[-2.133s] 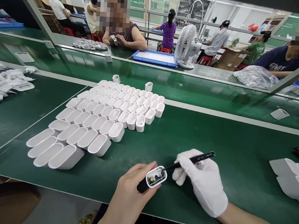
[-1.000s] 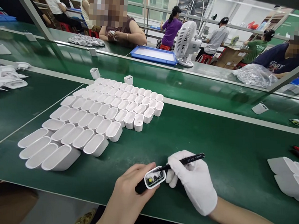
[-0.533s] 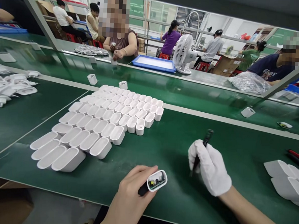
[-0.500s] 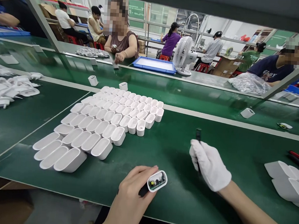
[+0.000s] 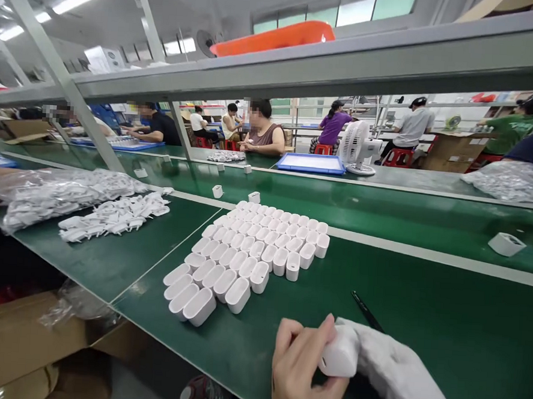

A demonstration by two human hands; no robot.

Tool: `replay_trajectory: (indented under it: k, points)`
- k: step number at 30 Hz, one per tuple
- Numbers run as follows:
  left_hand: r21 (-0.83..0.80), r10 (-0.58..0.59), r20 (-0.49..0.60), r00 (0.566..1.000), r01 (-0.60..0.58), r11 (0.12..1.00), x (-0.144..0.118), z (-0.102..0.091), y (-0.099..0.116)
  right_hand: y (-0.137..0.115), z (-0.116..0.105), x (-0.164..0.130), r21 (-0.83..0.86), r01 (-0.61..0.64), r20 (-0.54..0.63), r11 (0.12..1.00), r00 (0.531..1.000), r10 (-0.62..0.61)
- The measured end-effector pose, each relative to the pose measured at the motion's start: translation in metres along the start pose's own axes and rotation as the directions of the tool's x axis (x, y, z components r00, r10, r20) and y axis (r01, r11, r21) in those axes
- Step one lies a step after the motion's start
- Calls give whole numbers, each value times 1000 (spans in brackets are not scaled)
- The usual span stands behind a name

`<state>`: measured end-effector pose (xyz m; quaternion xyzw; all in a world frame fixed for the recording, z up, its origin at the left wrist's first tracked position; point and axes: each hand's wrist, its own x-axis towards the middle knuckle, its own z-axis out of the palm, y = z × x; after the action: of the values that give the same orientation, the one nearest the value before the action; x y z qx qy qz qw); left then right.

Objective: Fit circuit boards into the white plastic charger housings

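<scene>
Resting at the near edge of the green desk (image 5: 422, 305), a white shell (image 5: 339, 352) is held between both hands. The bare left hand (image 5: 303, 370) is closed on the shell from the left, thumb pressed on its upper edge. The gloved right hand (image 5: 395, 376) is wrapped on the shell from the right, its grip clamped against the far side. Just beyond the shell, black tweezers (image 5: 367, 311) lie flat on the desk, touched by neither hand. Further from the shell, up and to the left, a block of empty white shells (image 5: 254, 253) is set out in tight rows, open ends up. Well left of that block, a heap of white plugs (image 5: 112, 214) is spread beside a clear bag (image 5: 45, 195) of more parts. Behind the block, two lone shells (image 5: 217, 191) stand on the belt, and a blue tray (image 5: 311, 163) and a white fan (image 5: 357, 148) are seen past them. One more shell (image 5: 506, 244) lies far right of the block. Other people are seated at the far benches
</scene>
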<state>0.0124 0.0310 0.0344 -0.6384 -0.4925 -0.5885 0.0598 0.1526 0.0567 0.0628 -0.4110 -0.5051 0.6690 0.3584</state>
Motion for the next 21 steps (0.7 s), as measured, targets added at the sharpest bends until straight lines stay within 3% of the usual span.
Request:
replay_trajectory:
  k: [4,7,14,18,21]
  points:
    - [-132,-10,5,1000,11,991,10,7,9,-8,2,13,442,-179,96,879,984,152]
    - [-228,-72,75,995,88,970,9,8,7,-10,2,13,565,-225,114,794,974,195]
    - [-323,-234,205,950,291,900,5,3,3,-12,2,11,499,-160,133,852,985,107]
    - [-402,-387,299,873,482,778,0,3,-1,-12,1,12,459,-117,87,881,992,87]
    - [-414,-410,349,843,531,739,0,3,-2,-14,2,11,420,-153,210,894,975,69]
